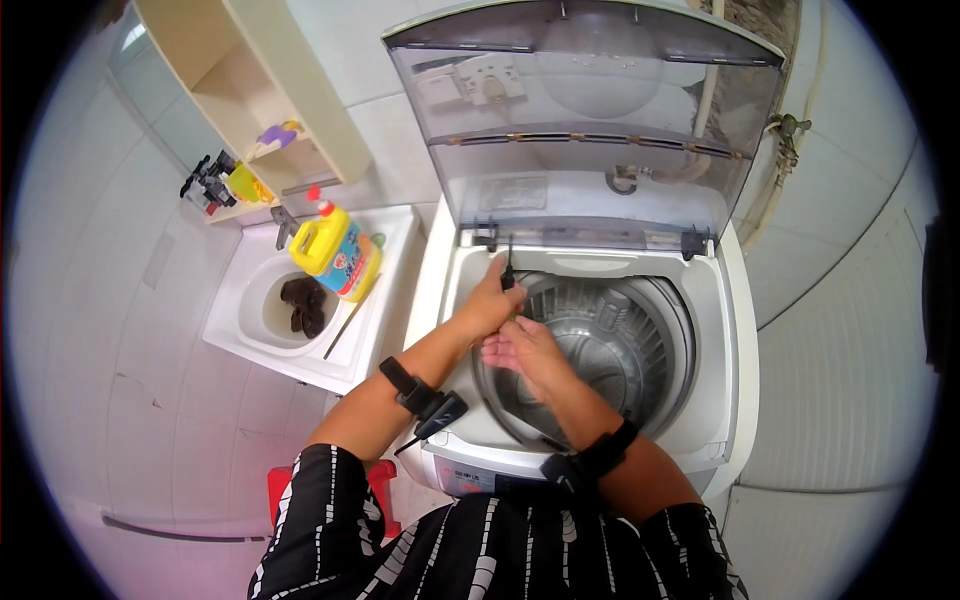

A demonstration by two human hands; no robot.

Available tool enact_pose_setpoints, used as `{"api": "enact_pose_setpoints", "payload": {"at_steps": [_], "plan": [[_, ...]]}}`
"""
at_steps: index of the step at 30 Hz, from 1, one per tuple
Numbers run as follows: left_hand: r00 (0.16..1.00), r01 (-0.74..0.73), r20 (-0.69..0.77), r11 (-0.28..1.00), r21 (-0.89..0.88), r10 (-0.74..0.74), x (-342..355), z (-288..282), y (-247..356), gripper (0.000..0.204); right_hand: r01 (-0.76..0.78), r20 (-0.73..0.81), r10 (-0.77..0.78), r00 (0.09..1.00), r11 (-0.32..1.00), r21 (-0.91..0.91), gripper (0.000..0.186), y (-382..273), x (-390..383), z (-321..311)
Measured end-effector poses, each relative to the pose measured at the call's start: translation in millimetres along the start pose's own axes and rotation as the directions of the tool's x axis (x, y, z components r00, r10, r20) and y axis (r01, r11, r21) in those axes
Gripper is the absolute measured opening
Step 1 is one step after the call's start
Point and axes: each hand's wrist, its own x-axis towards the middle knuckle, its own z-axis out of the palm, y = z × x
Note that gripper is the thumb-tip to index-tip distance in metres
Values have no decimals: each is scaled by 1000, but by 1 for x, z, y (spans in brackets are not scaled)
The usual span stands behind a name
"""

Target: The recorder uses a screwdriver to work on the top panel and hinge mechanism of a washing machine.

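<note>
My left hand (pixel 491 300) is closed on a thin, dark tool (pixel 508 272), held upright at the upper left of the washing machine's tub opening. My right hand (pixel 525 355) is just below it, thumb and forefinger at the tool's lower end, its other fingers loosely curled. The tool looks like a screwdriver, but much of it is hidden by my fingers. Behind it stands the raised smoky clear lid (pixel 585 100), with a dark hinge piece (pixel 486 236) near the tool's tip and another at the right. The steel drum (pixel 610 370) shows beneath my hands.
At left, a white sink (pixel 225 320) holds dark brown cloth (pixel 305 305); a yellow jug (pixel 340 260) and thin stick (pixel 345 328) lie on or stand at its rim. Above hangs a cream shelf unit (pixel 325 135). A red plastic object (pixel 280 485) is low left; a tap (pixel 788 128) is right.
</note>
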Motion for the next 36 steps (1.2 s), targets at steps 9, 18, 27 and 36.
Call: {"api": "enact_pose_setpoints", "payload": {"at_steps": [9,18,27,36], "plan": [[1000,-16,26,979,203,11,-24,-7,10,60,-49,85,58,995,994,-102,35,6,-1,-3],[999,-4,42,961,275,-8,-32,-16,10,59,-116,101,143,985,965,-235,45,2,-5,-3],[999,-30,-6,949,313,34,-14,-22,-4,55,-74,52,87,995,973,-219,30,0,-8,-4],[997,-25,-59,955,294,44,2,-13,-13,55,-18,37,29,999,963,-271,19,0,-7,-3]]}}
